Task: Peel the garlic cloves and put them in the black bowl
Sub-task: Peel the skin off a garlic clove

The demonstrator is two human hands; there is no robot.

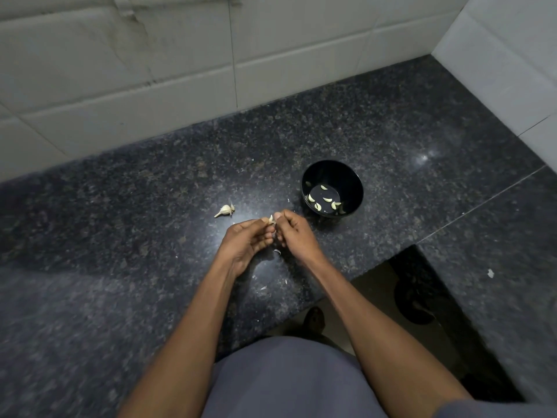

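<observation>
Garlic clove [271, 219] sits pinched between the left hand [247, 241] and right hand [297, 232], both clamped on it above the counter [120, 206]. Right of them stands the black bowl [332, 188] holding peeled cloves [324, 202]; an unpeeled piece [224, 210] lies left.

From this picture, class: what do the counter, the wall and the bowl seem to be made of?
Counter: polished dark granite, judging by its speckles and glare.
Wall: pale glazed tiles, with visible grout lines.
Bowl: glossy black, probably plastic or glazed ceramic; the look leaves it open.
</observation>
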